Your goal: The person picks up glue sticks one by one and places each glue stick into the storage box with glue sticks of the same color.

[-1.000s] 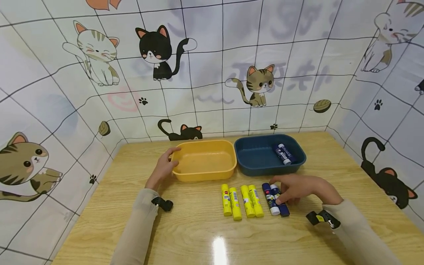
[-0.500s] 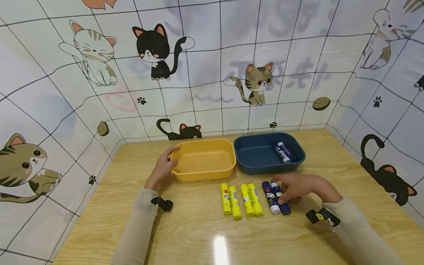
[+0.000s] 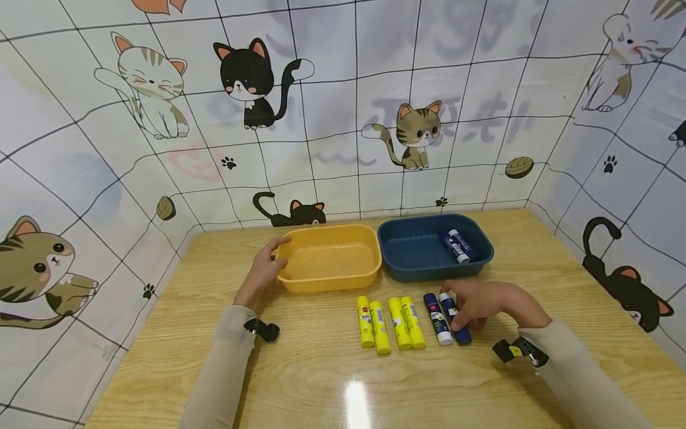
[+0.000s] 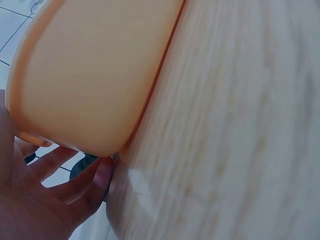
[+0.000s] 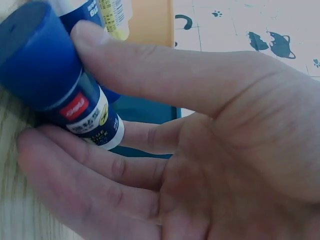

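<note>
At the left end of the yellow tray [image 3: 329, 287], my left hand [image 3: 261, 271] grips the rim. In the left wrist view, fingers [image 4: 92, 187] curl against the tray's outer end, and the thumb is mostly out of frame. My right hand [image 3: 482, 301] pinches a dark blue glue stick [image 3: 463, 337] lying on the table. The right wrist view shows the thumb on one side of this glue stick [image 5: 75, 107] and fingers on the other. Just left of it lies another blue glue stick [image 3: 438, 320] with a white end. Several yellow glue sticks [image 3: 399, 323] lie farther left in pairs.
A dark blue tray [image 3: 407, 275] stands against the yellow tray's right side, with two blue glue sticks [image 3: 458, 246] at its right end. Behind the wooden table [image 3: 300, 369] rises a wall [image 3: 332, 89] covered in cat drawings.
My right hand has shifted the pinched glue stick slightly right, widening the gap to the neighbouring blue one. My left hand stays on the yellow tray. The head view has tilted a little.
</note>
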Demonstrator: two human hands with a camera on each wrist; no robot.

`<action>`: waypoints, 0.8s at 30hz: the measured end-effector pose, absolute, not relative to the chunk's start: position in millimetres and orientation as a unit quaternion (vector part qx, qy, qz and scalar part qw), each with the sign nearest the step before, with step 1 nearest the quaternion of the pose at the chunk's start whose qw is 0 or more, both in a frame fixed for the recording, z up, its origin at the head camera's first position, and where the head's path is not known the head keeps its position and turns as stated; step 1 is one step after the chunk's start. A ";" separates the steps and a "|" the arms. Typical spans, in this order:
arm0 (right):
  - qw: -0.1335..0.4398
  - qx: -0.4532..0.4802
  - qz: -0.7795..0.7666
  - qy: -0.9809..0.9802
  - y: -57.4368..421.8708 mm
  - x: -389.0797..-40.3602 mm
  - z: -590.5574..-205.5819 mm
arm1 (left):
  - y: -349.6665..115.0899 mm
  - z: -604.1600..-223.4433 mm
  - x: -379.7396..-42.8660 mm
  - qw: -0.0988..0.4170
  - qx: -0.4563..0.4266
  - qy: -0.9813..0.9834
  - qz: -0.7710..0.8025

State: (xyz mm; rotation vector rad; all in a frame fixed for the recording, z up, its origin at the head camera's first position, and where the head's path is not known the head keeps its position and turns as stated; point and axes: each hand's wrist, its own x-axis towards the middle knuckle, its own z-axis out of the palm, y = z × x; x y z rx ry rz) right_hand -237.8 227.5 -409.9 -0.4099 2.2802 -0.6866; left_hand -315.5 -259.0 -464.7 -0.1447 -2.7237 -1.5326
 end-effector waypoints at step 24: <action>0.283 -0.210 -0.298 0.887 225.5 -233.7 -397.8 | -259.6 -464.9 -313.9 0.005 -0.049 -0.870 -0.490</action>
